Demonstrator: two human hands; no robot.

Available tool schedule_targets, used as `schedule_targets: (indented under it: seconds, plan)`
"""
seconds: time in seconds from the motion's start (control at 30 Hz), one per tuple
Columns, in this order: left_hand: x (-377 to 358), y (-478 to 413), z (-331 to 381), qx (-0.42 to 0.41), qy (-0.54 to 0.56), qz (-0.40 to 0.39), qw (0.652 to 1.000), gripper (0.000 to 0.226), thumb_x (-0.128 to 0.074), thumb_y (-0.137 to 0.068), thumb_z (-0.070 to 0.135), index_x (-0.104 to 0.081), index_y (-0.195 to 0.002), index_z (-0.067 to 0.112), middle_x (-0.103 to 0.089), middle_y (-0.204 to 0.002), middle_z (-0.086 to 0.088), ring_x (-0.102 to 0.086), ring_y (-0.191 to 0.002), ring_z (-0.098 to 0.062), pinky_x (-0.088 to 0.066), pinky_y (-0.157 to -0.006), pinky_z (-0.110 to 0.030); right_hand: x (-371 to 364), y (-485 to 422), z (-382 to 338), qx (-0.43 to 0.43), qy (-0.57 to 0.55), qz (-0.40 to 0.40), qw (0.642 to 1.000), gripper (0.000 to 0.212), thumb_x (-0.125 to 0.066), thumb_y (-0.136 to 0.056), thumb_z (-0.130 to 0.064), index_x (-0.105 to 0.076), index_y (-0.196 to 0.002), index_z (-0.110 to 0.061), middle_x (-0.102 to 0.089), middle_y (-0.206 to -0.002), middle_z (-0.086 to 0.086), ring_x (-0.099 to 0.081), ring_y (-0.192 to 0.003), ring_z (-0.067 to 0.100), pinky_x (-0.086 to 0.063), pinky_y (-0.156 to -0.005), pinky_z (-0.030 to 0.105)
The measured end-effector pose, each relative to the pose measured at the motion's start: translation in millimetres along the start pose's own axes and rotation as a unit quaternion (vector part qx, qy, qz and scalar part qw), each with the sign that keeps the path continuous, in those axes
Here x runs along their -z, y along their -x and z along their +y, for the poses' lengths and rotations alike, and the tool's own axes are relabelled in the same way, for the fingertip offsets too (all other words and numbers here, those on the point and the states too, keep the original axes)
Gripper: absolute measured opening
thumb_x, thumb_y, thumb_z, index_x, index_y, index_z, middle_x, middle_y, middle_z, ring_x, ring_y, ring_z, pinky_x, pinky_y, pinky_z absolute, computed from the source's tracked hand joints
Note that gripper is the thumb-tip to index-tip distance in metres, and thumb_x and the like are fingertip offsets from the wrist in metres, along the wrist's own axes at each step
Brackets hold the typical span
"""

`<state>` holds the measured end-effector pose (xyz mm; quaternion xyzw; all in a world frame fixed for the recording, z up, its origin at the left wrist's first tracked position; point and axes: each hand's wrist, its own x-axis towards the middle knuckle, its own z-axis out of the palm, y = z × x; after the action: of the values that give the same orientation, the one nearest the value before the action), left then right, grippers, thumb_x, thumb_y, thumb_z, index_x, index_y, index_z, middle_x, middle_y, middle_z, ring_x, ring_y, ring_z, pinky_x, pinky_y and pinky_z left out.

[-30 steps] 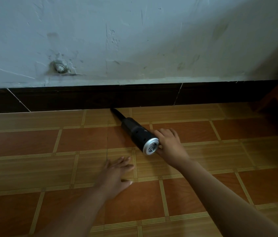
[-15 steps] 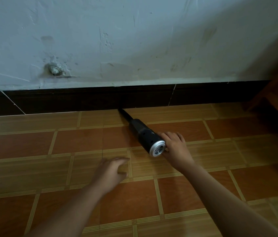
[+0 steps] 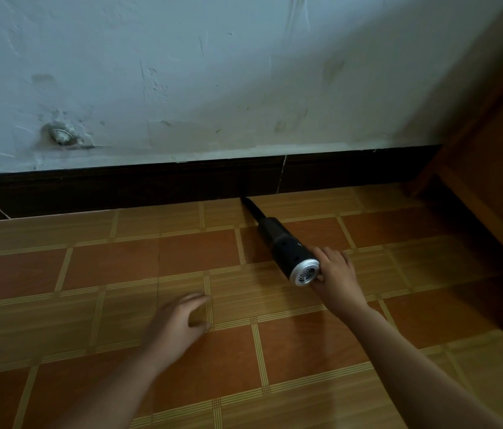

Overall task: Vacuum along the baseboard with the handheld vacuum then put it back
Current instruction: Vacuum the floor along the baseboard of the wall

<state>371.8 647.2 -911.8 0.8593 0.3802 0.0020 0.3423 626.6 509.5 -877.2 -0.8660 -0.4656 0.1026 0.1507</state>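
Observation:
A black handheld vacuum [image 3: 281, 243] with a silver vented rear cap lies low over the tiled floor, its narrow nozzle tip touching the bottom of the dark baseboard [image 3: 120, 188]. My right hand [image 3: 333, 272] grips the vacuum at its rear end, fingers curled round the body. My left hand [image 3: 179, 320] rests flat on the floor tiles to the left and nearer me, fingers relaxed, holding nothing.
A scuffed white wall [image 3: 213, 72] rises above the baseboard, with a metal stub [image 3: 61, 136] set in it at left. Wooden furniture [image 3: 497, 181] stands at the right, its base reaching onto the orange and tan floor tiles [image 3: 306, 351].
My right hand has slid the vacuum to the right along the baseboard, nozzle still at its foot. My left hand has shifted right over the floor with it.

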Motion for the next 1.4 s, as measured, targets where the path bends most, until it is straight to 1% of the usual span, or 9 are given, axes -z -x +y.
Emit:
schedule_targets:
  seconds: [0.13,0.27,0.4,0.67,0.87,1.03,1.13,1.27,1.4]
  plan:
    - [0,1,-1,0.002,0.000,0.003,1.000,0.053,-0.065,-0.086,0.025,-0.045,-0.135,0.030,-0.039,-0.145,0.013,-0.034,-0.134,-0.007,-0.027,-0.111,-0.025,6,4,6,-0.021,0.016,-0.002,1.000,0.056,-0.056,-0.086,-0.018,-0.032,-0.137,-0.021,-0.045,-0.131,-0.001,-0.035,-0.127,0.016,-0.006,-0.114,0.040]
    - [0,1,-4,-0.005,-0.013,0.002,1.000,0.055,-0.065,-0.086,0.025,-0.043,-0.136,0.030,-0.038,-0.145,0.013,-0.033,-0.135,-0.005,-0.026,-0.112,-0.024,4,4,4,-0.021,0.004,-0.002,1.000,0.056,-0.056,-0.086,-0.018,-0.033,-0.137,-0.020,-0.047,-0.128,-0.001,-0.036,-0.126,0.016,-0.007,-0.114,0.040]
    - [1,1,-6,-0.011,-0.017,0.003,1.000,0.055,-0.065,-0.086,0.025,-0.043,-0.136,0.030,-0.038,-0.145,0.014,-0.032,-0.135,-0.003,-0.023,-0.111,-0.021,-3,1,-2,0.004,0.001,0.004,1.000,0.052,-0.057,-0.085,-0.019,-0.037,-0.134,-0.020,-0.049,-0.124,0.000,-0.038,-0.123,0.017,-0.009,-0.114,0.041]
    - [0,0,-10,-0.022,-0.018,-0.004,1.000,0.054,-0.062,-0.087,0.027,-0.042,-0.137,0.026,-0.035,-0.147,0.013,-0.025,-0.137,0.000,-0.018,-0.114,-0.022,-13,-12,-26,0.056,0.013,-0.015,0.998,0.054,-0.059,-0.085,-0.019,-0.037,-0.134,-0.020,-0.049,-0.125,0.000,-0.038,-0.122,0.018,-0.007,-0.113,0.040]
    - [-1,0,-14,-0.036,-0.031,-0.017,0.999,0.052,-0.059,-0.089,0.031,-0.041,-0.138,0.027,-0.030,-0.149,0.014,-0.019,-0.138,0.002,-0.012,-0.116,-0.026,-19,-22,-47,0.096,0.016,-0.031,0.995,0.052,-0.059,-0.084,-0.022,-0.039,-0.132,-0.021,-0.049,-0.125,0.000,-0.039,-0.122,0.019,-0.009,-0.114,0.042]
    - [-5,-1,-19,-0.037,-0.019,-0.017,0.999,0.052,-0.061,-0.087,0.030,-0.043,-0.136,0.029,-0.031,-0.149,0.014,-0.013,-0.126,0.013,-0.011,-0.116,-0.026,-21,-27,-62,0.125,0.027,-0.048,0.991,0.053,-0.057,-0.086,-0.022,-0.036,-0.134,-0.022,-0.046,-0.129,0.000,-0.036,-0.125,0.018,-0.006,-0.114,0.042]
    - [-5,-2,-18,-0.031,-0.008,-0.011,0.999,0.051,-0.062,-0.087,0.030,-0.045,-0.135,0.029,-0.032,-0.148,0.015,-0.016,-0.127,0.012,-0.014,-0.117,-0.029,-23,-28,-64,0.131,0.024,-0.044,0.990,0.054,-0.057,-0.086,-0.022,-0.035,-0.135,-0.022,-0.046,-0.130,0.000,-0.035,-0.126,0.018,-0.005,-0.114,0.043]
    - [-5,-2,-18,-0.032,-0.009,0.002,0.999,0.050,-0.062,-0.087,0.032,-0.046,-0.134,0.029,-0.035,-0.147,0.014,-0.022,-0.133,0.007,-0.012,-0.114,-0.024,-23,-25,-57,0.122,0.026,-0.037,0.992,0.053,-0.057,-0.085,-0.022,-0.036,-0.134,-0.023,-0.047,-0.129,0.000,-0.036,-0.125,0.018,-0.006,-0.114,0.043]
    - [-5,-1,-15,-0.027,-0.014,0.010,0.999,0.049,-0.062,-0.087,0.033,-0.047,-0.133,0.029,-0.037,-0.146,0.014,-0.026,-0.136,0.001,-0.015,-0.114,-0.024,-20,-21,-44,0.104,0.029,-0.030,0.994,0.053,-0.058,-0.085,-0.023,-0.037,-0.133,-0.023,-0.047,-0.128,-0.001,-0.037,-0.124,0.018,-0.008,-0.114,0.043]
